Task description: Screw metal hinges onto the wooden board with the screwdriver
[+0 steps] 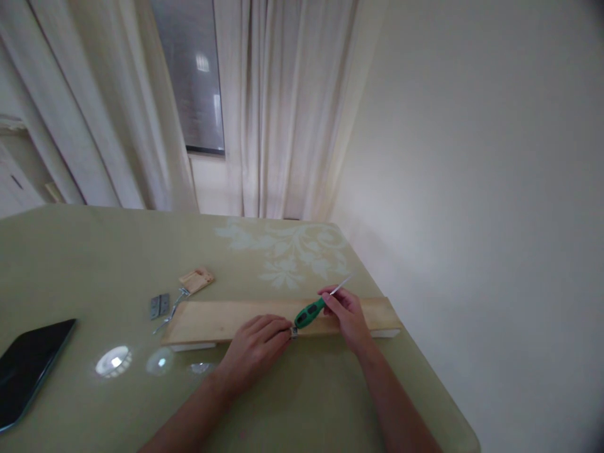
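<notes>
A pale wooden board lies across the table in front of me. My left hand rests on it, fingers together, the fingertips pressed at a small metal piece on the board's near edge. My right hand grips a green-handled screwdriver around its shaft, close to the handle. Its blade points up and away to the right. The butt of the handle is right over the metal piece; whether they touch I cannot tell.
Left of the board lie a grey hinge, several loose screws and a small wooden block. White strips support the board's ends. A dark tablet-like device is at the far left. A wall borders the table's right side.
</notes>
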Demonstrator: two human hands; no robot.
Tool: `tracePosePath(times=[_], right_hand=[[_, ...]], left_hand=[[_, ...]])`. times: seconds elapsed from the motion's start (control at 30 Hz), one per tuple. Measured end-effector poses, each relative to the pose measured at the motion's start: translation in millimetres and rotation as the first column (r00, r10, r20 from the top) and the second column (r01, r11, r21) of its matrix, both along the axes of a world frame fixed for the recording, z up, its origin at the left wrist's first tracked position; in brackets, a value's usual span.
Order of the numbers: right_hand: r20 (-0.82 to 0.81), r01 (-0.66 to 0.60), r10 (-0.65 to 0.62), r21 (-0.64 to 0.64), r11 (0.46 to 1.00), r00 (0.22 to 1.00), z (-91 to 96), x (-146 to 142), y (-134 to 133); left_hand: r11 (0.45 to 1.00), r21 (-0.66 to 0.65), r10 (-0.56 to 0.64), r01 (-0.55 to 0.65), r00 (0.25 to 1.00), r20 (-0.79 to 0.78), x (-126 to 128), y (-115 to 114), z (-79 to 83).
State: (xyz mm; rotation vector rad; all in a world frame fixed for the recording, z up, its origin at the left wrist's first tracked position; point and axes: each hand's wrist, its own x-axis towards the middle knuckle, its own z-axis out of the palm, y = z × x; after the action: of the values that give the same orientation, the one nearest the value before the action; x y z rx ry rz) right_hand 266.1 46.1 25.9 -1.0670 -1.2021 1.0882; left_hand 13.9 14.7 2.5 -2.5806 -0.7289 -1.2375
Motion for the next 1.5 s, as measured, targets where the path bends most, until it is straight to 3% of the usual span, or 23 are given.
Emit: tracePosePath(times=[0.63,1.27,1.37,1.5], right_hand=[[-0.036,-0.04,0.041,0.014,0.999,0.999,4.5,-0.9,-0.1],[-0.055,-0.021,0.022,0.023,1.0,0.998,3.2,-1.0,0.6],[-0.059,-0.016,0.018,0.028,0.999,0.998,3.7,-1.2,0.2],[-0.058,-0.023,0.024,0.028,0.999,0.998,3.8,-1.4,-0.1]], left_hand=[[1.0,-0.01,-0.024,0.023,0.998,-0.062,-0.9,-1.9,-2.1],[0.999,-0.025,-0.032,0.032,0.999,-0.001,2.5,-3.8,-2.1],[0.999,-0.017,-0.03,0.029,0.998,-0.054,-0.5,-3.7,-1.5],[0.995,0.094,0.041,-0.026,0.986,-0.16,-7.2,-0.1,2.6]])
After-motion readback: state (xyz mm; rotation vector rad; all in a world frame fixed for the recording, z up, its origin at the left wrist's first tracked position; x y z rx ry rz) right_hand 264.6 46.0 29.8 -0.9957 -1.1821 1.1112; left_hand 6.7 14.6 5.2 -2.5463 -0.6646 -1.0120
